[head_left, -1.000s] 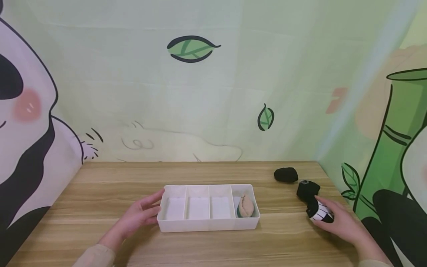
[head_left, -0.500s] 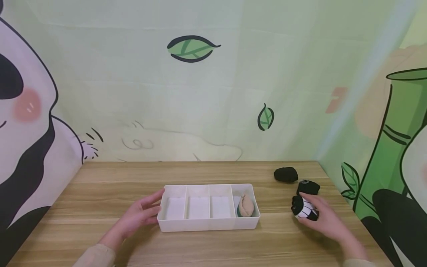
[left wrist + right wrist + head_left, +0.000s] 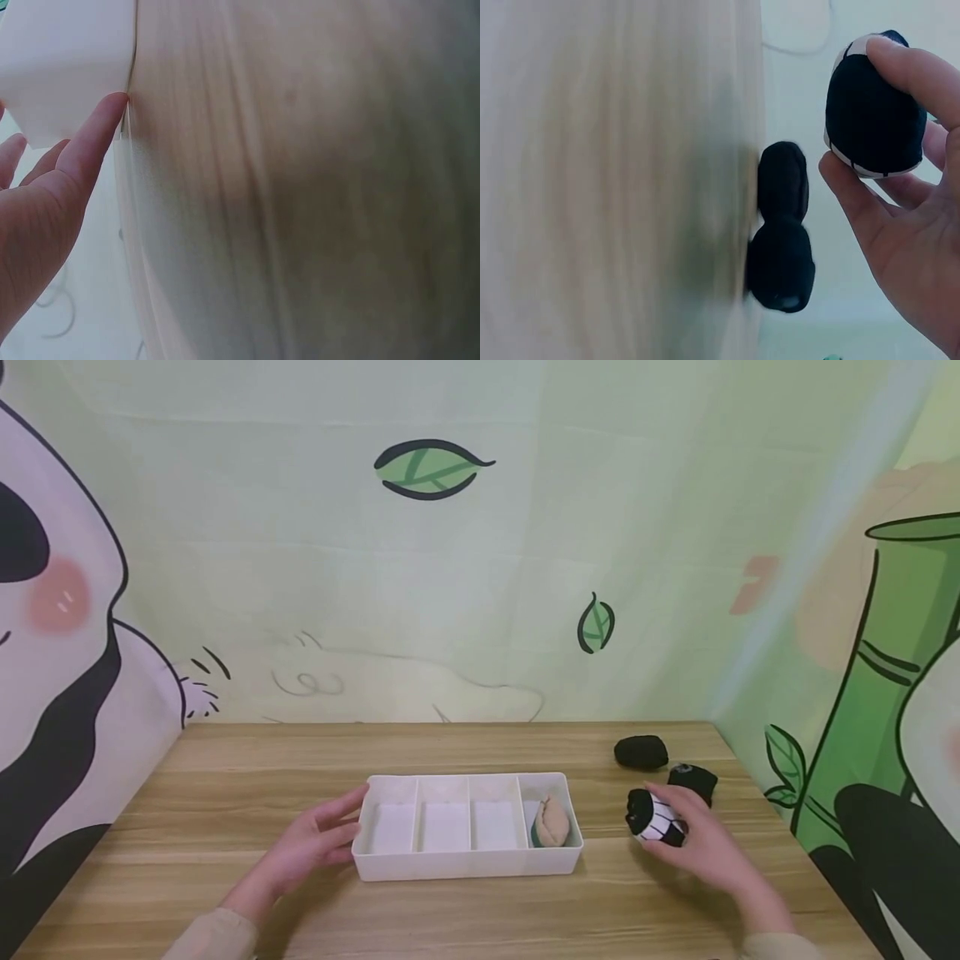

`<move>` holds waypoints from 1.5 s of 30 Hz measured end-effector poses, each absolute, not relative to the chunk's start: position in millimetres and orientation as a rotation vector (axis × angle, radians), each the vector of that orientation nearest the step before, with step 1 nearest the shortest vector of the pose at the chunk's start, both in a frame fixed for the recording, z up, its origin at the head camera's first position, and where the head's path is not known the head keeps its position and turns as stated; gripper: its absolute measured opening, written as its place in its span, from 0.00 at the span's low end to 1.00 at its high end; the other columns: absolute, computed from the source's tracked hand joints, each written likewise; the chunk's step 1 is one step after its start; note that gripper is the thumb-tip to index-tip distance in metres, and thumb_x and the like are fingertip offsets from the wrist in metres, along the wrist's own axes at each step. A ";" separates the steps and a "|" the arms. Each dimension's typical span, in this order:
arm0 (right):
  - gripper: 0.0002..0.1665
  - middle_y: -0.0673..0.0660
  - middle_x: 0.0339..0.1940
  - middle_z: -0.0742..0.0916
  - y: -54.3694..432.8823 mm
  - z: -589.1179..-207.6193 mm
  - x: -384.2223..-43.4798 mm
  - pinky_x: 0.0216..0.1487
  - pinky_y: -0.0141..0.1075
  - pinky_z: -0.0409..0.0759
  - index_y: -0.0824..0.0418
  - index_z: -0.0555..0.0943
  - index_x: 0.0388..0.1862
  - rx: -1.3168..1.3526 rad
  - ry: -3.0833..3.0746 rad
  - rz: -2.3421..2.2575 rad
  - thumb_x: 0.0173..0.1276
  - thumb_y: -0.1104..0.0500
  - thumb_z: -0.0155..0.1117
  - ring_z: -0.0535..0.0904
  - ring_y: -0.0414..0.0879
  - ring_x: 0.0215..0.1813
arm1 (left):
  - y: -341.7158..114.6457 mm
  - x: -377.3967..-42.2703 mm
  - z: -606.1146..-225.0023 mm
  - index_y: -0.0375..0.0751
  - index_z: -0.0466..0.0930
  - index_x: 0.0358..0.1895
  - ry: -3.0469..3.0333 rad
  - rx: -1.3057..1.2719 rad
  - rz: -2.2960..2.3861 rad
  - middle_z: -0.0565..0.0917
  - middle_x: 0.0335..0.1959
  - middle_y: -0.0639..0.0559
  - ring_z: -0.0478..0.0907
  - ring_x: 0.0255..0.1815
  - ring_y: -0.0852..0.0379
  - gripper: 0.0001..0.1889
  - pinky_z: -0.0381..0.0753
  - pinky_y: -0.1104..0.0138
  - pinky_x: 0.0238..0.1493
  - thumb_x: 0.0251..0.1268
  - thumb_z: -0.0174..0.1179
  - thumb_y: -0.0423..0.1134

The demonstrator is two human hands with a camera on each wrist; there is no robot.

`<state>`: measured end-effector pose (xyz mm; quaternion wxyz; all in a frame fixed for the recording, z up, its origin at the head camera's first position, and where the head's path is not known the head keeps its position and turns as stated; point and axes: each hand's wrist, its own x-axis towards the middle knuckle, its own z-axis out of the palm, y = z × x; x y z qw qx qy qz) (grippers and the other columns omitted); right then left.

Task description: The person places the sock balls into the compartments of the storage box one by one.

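A rolled-up black-and-white sock [image 3: 657, 818] with a line pattern is pinched between the thumb and fingers of my right hand [image 3: 701, 839], lifted off the table in the right wrist view. My left hand [image 3: 318, 837] rests its nearly straight fingers against the left end of a white divided box [image 3: 468, 865]; in the left wrist view a fingertip [image 3: 112, 105] touches the box's edge. The box's rightmost compartment holds a rolled beige-and-green sock [image 3: 552, 822]. Its other compartments hold nothing. Beyond my right hand lie a black rolled sock [image 3: 641, 752] and a dark one with a grey mark [image 3: 693, 782].
A wooden table [image 3: 465, 918] carries everything. Behind it hangs a pale green cloth backdrop [image 3: 480, 568] with printed pandas, leaves and bamboo. Both dark rolled socks lie near the table's far right corner.
My right hand has moved left with the black-and-white sock, away from the dark rolled sock and towards the box. The left hand and the box have stayed in place.
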<state>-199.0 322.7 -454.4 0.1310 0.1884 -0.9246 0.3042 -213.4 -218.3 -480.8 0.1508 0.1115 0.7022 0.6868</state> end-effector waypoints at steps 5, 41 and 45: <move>0.44 0.65 0.62 0.76 311.1 -446.3 -200.5 0.52 0.36 0.78 0.62 0.74 0.67 0.594 -2.653 0.871 0.51 0.59 0.82 0.72 0.56 0.58 | -219.0 -213.8 -480.5 0.35 0.51 0.77 2.011 0.325 1.974 0.51 0.77 0.32 0.70 0.64 0.39 0.34 0.81 0.54 0.56 0.72 0.54 0.29; 0.46 0.61 0.66 0.75 216.0 -424.9 -223.0 0.56 0.50 0.81 0.58 0.72 0.70 0.988 -2.641 0.929 0.51 0.59 0.82 0.76 0.53 0.58 | -217.8 -214.0 -480.0 0.34 0.52 0.77 2.039 0.316 1.968 0.52 0.77 0.32 0.68 0.65 0.37 0.33 0.82 0.54 0.55 0.72 0.54 0.29; 0.46 0.60 0.66 0.74 207.4 -426.8 -224.0 0.56 0.49 0.80 0.58 0.72 0.70 1.038 -2.625 0.935 0.51 0.59 0.82 0.74 0.53 0.60 | -218.0 -213.4 -479.5 0.35 0.52 0.77 2.041 0.312 1.966 0.52 0.77 0.32 0.69 0.65 0.37 0.33 0.82 0.54 0.55 0.72 0.55 0.29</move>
